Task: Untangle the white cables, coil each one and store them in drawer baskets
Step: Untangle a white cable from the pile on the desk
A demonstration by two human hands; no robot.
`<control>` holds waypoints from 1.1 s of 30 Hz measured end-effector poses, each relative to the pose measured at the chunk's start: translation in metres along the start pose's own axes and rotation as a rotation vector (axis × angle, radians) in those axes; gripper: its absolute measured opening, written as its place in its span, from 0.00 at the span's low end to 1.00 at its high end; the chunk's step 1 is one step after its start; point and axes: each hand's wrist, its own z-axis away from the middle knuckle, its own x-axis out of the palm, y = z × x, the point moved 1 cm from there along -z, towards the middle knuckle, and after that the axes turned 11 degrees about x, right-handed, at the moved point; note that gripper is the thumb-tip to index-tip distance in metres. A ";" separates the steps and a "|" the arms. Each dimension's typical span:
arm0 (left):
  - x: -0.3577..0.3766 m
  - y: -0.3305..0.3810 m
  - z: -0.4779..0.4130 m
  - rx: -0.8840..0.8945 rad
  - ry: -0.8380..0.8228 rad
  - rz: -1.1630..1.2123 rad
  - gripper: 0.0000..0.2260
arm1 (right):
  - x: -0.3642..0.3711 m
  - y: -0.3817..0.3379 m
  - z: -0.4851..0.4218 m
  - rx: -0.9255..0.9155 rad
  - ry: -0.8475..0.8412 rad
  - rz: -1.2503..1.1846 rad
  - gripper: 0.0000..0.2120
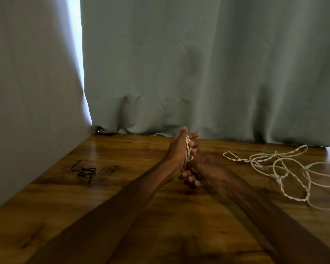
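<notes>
L hand [176, 150] gripped a small white cable coil [188, 148], held above the counter [122, 197] near the middle of its far edge. R hand [200, 174] was just below the coil, too blurred to tell whether it gripped anything. A loose white cable [286, 168] lay in loops by the right edge. A black cord [85, 171] lay near the left edge.

In front of me a glossy wooden table [111, 210] meets grey-green curtains [198, 73] at its far edge, with daylight [75, 35] slipping through a gap at far left.

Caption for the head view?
The left hand grips a white cable coil, blurred right hand below; loose white cables lie nearby.
</notes>
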 end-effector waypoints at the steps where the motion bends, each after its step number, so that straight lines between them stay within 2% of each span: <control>1: 0.000 -0.001 0.000 0.033 -0.002 -0.059 0.23 | 0.000 -0.001 0.001 -0.002 0.026 0.007 0.10; 5: -0.003 -0.009 0.006 0.231 -0.027 -0.382 0.21 | -0.001 -0.005 0.008 -0.028 0.057 0.029 0.10; 8: -0.007 -0.014 0.005 0.305 -0.035 -0.446 0.20 | -0.003 -0.007 0.014 -0.074 0.070 0.056 0.10; 10: -0.008 -0.016 0.003 0.321 -0.017 -0.466 0.20 | -0.005 -0.006 0.016 -0.212 0.152 0.199 0.11; 15: -0.012 -0.011 -0.002 0.330 0.055 -0.673 0.20 | -0.001 -0.009 0.014 -0.751 0.424 0.712 0.10; 18: -0.017 -0.001 -0.009 0.169 0.000 -0.668 0.21 | -0.009 -0.011 0.005 -0.905 0.447 0.808 0.06; 21: -0.023 -0.004 -0.010 -0.018 -0.055 -0.632 0.24 | -0.025 -0.010 -0.005 -0.953 0.398 0.826 0.09; 24: -0.021 -0.007 -0.003 -0.094 -0.159 -0.645 0.30 | -0.034 -0.007 -0.010 -0.978 0.366 0.850 0.16; 27: -0.020 -0.004 0.007 -0.179 -0.318 -0.656 0.37 | -0.039 -0.006 -0.013 -1.022 0.366 0.837 0.16; 29: -0.022 -0.006 0.009 -0.243 -0.388 -0.554 0.40 | -0.041 -0.006 -0.015 -0.976 0.343 0.781 0.17; 31: -0.023 -0.005 0.009 -0.281 -0.445 -0.451 0.39 | -0.040 -0.004 -0.016 -0.864 0.281 0.739 0.21; 33: -0.021 0.000 0.011 -0.342 -0.534 -0.427 0.46 | -0.036 0.000 -0.016 -0.779 0.180 0.710 0.21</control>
